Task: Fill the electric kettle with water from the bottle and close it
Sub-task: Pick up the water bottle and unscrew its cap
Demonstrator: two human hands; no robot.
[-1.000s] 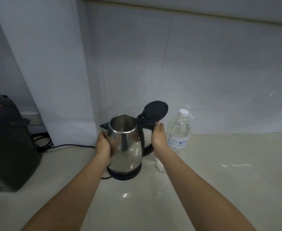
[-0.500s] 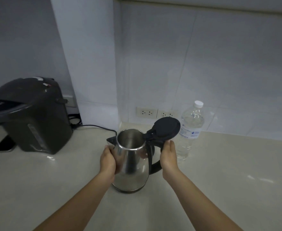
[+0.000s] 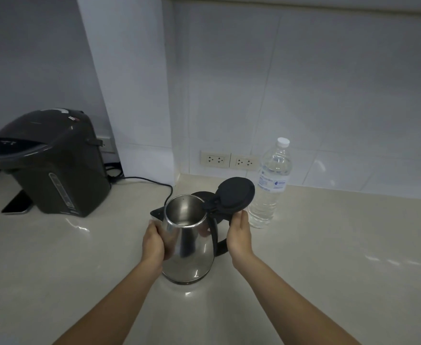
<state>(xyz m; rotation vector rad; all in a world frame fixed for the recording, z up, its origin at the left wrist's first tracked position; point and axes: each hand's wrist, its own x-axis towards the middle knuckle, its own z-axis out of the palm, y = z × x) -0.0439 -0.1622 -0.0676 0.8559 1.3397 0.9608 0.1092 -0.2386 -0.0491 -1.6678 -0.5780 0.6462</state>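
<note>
A steel electric kettle [image 3: 189, 247] stands near me on the pale counter, its black lid [image 3: 234, 194] hinged up and open, the inside bare metal. My left hand [image 3: 154, 241] grips the kettle's left side. My right hand [image 3: 239, 232] rests against the top of the black handle just below the lid. The black power base [image 3: 157, 212] lies behind the kettle, partly hidden by it. A clear water bottle [image 3: 270, 180] with a white cap on stands upright to the right, just beyond my right hand.
A dark hot-water dispenser [image 3: 50, 165] stands at the left with a flat dark object [image 3: 17, 204] at its foot. A black cord [image 3: 149, 181] runs along the counter to the base. Wall sockets [image 3: 215, 159] sit low on the tiled wall behind.
The kettle has come off its base and toward me, both hands still on it. My view has swung left and back, bringing the dispenser and sockets into sight.
</note>
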